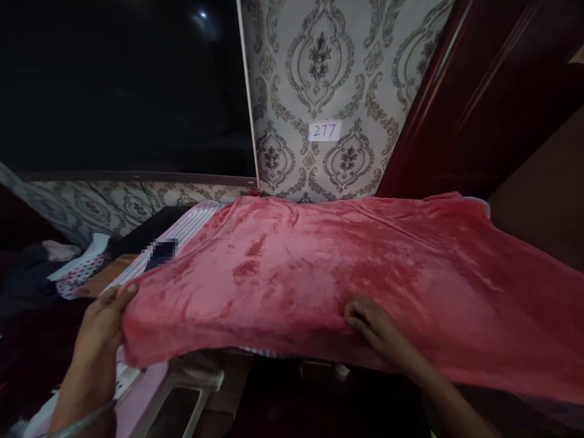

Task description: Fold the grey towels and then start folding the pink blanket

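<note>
A pink plush blanket [283, 261] lies spread across a surface against the wall, its near edge hanging over the front. My left hand [103, 322] grips the blanket's left corner, with the thumb on top and the other fingers mostly hidden. On the near part of the blanket, right of centre, my right hand [365, 313] is closed with its fingers curled into the fabric. A striped cloth [196, 220] shows from under the blanket on the left. A dark item, partly blurred out, rests on that cloth.
A large television screen [128, 91] stands over the left side. Dark red glossy wood [474, 85] rises at the right. Patterned wallpaper bears a paper label [325, 130] reading 277. Clothes and a dotted cloth [82, 274] lie at far left. A pale-framed object [182, 389] stands below.
</note>
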{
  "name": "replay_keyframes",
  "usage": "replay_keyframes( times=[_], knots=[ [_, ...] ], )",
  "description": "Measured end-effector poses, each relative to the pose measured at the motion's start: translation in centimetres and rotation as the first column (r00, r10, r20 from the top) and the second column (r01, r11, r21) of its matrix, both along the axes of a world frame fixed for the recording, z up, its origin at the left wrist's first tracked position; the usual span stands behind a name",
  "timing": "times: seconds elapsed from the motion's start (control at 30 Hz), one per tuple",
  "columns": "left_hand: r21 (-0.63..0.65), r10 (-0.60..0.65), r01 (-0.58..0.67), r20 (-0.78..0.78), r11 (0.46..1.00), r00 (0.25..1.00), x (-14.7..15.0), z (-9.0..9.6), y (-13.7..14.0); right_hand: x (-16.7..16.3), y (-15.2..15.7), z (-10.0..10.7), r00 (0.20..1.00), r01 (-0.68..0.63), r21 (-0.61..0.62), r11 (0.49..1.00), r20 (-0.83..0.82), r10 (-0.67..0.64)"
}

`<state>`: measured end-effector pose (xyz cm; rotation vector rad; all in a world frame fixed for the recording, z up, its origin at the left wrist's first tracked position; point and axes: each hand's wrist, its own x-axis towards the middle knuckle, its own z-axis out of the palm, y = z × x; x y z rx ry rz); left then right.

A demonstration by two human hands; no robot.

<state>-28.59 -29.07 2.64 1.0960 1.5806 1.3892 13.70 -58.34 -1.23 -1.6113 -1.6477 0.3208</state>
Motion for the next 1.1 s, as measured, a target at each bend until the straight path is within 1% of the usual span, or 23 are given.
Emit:
replay_keyframes(
  times=[0.07,0.13,0.17,0.23,0.3,0.33,0.4,0.47,0.53,0.6,0.67,0.73,0.8,0.87,0.97,1.03,1.1],
  knots=[
    [-0.085,-0.018,0.014,-0.041,0.996,0.999,-0.8,-1.1,-0.6,-0.7,0.1,-1.2,1.000,-0.018,-0.036,0.999,-0.018,0.017],
    [-0.099,-0.028,0.010,-0.182,0.995,0.983,-1.4,-2.2,-1.1,-1.2,0.4,-2.8,0.999,-0.045,-0.057,0.997,-0.012,0.045],
    [-0.075,-0.035,0.015,-0.272,0.997,0.962,-1.8,-2.7,-1.3,-1.4,0.4,-3.6,0.998,-0.059,-0.067,0.996,0.001,0.059],
    [-0.005,-0.055,0.060,-0.470,0.998,0.881,-2.5,-3.6,-1.3,-1.7,0.5,-5.2,0.997,-0.063,-0.088,0.994,0.037,0.066],
    [0.013,-0.096,0.139,-0.659,0.990,0.746,-3.3,-4.2,-1.0,-1.8,0.4,-6.4,0.996,-0.044,-0.116,0.992,0.072,0.052],
    [-0.010,-0.128,0.175,-0.725,0.985,0.677,-3.5,-4.4,-0.6,-1.7,0.3,-6.8,0.995,-0.041,-0.127,0.991,0.087,0.052],
    [-0.083,-0.192,0.209,-0.794,0.974,0.577,-3.5,-4.6,0.4,-1.4,0.3,-7.0,0.992,-0.059,-0.152,0.987,0.101,0.075],
    [-0.140,-0.245,0.235,-0.819,0.962,0.519,-2.7,-4.4,1.8,-0.6,0.7,-6.6,0.992,-0.077,-0.166,0.983,0.086,0.092],
    [-0.180,-0.294,0.271,-0.829,0.946,0.476,-0.9,-3.8,3.7,0.8,1.5,-5.8,0.998,-0.027,-0.145,0.989,0.059,0.036],
    [-0.209,-0.334,0.309,-0.834,0.928,0.439,1.6,-2.9,5.7,2.8,2.8,-5.1,0.997,0.066,-0.103,0.992,0.047,-0.061],
    [-0.226,-0.366,0.342,-0.823,0.912,0.434,4.6,-1.8,7.8,5.2,4.1,-4.5,0.989,0.143,-0.071,0.987,0.047,-0.139],
    [-0.232,-0.397,0.378,-0.799,0.896,0.451,7.7,-0.8,10.0,7.5,5.4,-4.4,0.983,0.180,-0.056,0.982,0.040,-0.178],
    [-0.225,-0.417,0.410,-0.774,0.884,0.475,11.1,0.1,12.4,9.3,6.3,-4.8,0.974,0.228,-0.042,0.973,0.018,-0.227],
    [-0.206,-0.418,0.425,-0.760,0.881,0.499,14.4,0.6,14.9,10.4,6.9,-5.7,0.950,0.310,-0.031,0.950,-0.028,-0.311],
    [-0.194,-0.413,0.418,-0.740,0.887,0.532,19.1,0.6,18.4,11.0,7.1,-7.5,0.898,0.428,-0.035,0.903,-0.095,-0.429],
    [-0.186,-0.398,0.399,-0.727,0.898,0.559,21.5,0.2,20.2,11.1,7.1,-8.4,0.883,0.456,-0.039,0.889,-0.103,-0.457],
    [-0.162,-0.376,0.384,-0.718,0.909,0.586,22.9,0.0,21.5,11.0,7.1,-8.7,0.877,0.468,-0.041,0.883,-0.101,-0.470]
  ],
)
